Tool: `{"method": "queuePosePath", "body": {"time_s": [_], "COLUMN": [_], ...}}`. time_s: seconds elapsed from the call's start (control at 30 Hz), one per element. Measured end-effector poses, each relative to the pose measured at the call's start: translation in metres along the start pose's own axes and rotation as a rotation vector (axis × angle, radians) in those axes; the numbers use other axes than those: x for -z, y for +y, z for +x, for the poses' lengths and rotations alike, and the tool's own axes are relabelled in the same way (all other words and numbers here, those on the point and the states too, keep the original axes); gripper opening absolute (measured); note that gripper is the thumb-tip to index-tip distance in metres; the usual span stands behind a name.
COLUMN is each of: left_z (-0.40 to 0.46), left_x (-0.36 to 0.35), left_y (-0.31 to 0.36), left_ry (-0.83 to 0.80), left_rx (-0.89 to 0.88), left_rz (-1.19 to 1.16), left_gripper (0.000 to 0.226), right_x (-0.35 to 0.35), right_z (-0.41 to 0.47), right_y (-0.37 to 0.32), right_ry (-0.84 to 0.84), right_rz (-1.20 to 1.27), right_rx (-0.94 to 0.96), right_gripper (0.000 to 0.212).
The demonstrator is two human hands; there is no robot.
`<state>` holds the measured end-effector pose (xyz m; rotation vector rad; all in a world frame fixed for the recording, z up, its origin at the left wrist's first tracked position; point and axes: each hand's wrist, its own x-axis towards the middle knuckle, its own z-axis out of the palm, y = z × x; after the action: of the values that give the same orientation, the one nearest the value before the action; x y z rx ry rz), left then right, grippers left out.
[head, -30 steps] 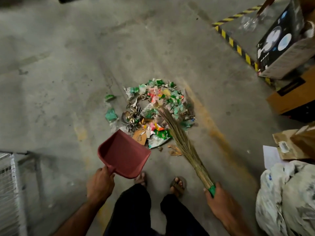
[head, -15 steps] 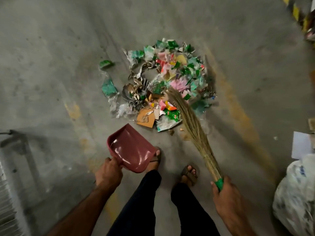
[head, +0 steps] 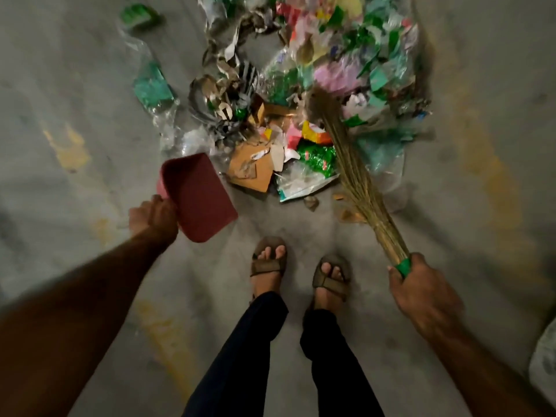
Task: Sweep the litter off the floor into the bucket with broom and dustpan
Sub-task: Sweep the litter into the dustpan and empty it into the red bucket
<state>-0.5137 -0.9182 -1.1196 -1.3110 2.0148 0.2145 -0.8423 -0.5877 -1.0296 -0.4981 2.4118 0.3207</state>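
A heap of litter [head: 304, 94], made of plastic wrappers, torn paper and cardboard scraps, lies on the grey concrete floor ahead of my feet. My left hand [head: 153, 218] grips the handle of a maroon dustpan [head: 198, 200], which is held just left of the heap's near edge. My right hand [head: 421, 293] grips the green-wrapped end of a straw broom [head: 352, 173]. The broom slants up and left, and its tip lies in the middle of the heap. No bucket is in view.
My two sandalled feet [head: 298, 272] stand just behind the heap, between dustpan and broom. A few stray green and clear plastic pieces [head: 150, 88] lie left of the heap. A white sack [head: 544, 359] shows at the right edge.
The view has tilted down and closed in on the heap. The dustpan has moved nearer the heap's near edge. The broom still rests in the litter.
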Motion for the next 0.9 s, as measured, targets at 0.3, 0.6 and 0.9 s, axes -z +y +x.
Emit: {"method": "queuePosePath", "body": {"time_s": [0.3, 0.6, 0.9], "left_z": [0.047, 0.043, 0.009], "left_x": [0.003, -0.041, -0.058], "left_y": [0.009, 0.106, 0.114], "left_ry": [-0.077, -0.096, -0.073], "left_rx": [-0.255, -0.128, -0.114], "left_rz": [-0.13, -0.497, -0.565], "left_gripper": [0.032, 0.031, 0.038], "right_x": [-0.024, -0.022, -0.021], "right_z": [0.015, 0.025, -0.012], "right_y": [0.009, 0.001, 0.013], "right_ry": [-0.102, -0.183, -0.246], "right_rz": [-0.001, -0.073, -0.055], "right_rx": [0.123, 0.262, 0.351], "right_gripper": [0.029, 0.038, 0.033]}}
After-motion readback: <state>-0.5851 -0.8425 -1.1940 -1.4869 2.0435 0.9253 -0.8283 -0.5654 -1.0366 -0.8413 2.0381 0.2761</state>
